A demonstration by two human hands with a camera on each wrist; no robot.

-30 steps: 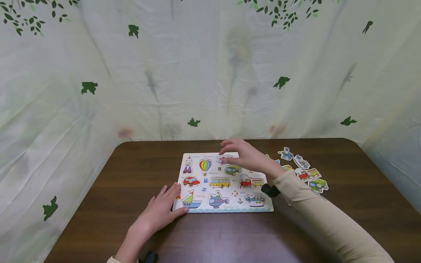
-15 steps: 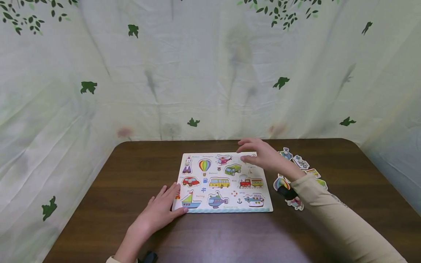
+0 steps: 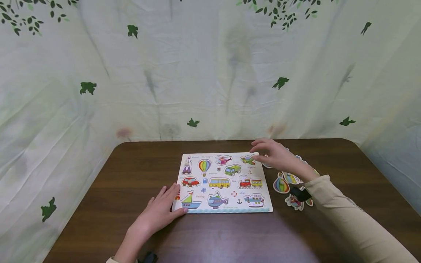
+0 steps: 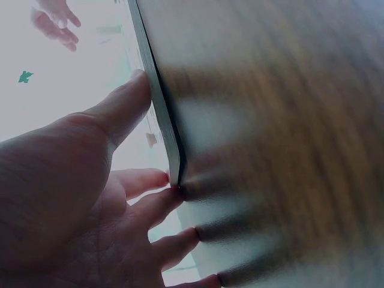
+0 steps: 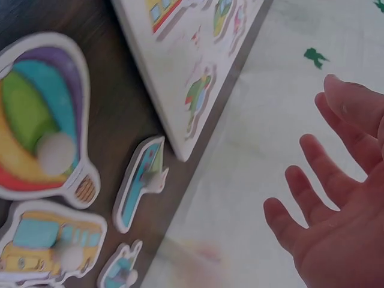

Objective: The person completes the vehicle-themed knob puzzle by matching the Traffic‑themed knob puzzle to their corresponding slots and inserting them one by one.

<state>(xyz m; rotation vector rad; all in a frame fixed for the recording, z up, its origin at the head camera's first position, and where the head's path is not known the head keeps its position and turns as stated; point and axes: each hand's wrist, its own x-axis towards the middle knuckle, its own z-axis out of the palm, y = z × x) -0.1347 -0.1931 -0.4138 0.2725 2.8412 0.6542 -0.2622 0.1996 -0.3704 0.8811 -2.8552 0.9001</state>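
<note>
A white puzzle board [image 3: 268,205] printed with vehicles lies on the brown table. My left hand [image 3: 159,206] rests at its near left corner, thumb on the near edge, straight fingers along the left side touching the tabletop. My right hand [image 3: 279,157] hovers by the far right corner, beside the printed green plane [image 3: 248,160]. In the right wrist view its fingers are loosely spread and hold nothing. Below that hand lie a knobbed hot-air balloon piece [image 5: 42,108], a yellow bus piece [image 5: 51,243] and a sailboat piece [image 5: 138,189].
Several more loose puzzle pieces lie right of the board, partly hidden under the right forearm [image 3: 348,212]; a pink one [image 3: 294,202] shows by the wrist. A pale curtain [image 3: 210,73] with leaf prints hangs behind the table's far edge.
My right hand has moved right, from over the helicopter to the board's far right corner, uncovering the printed helicopter and plane. The left hand has stayed where it was.
</note>
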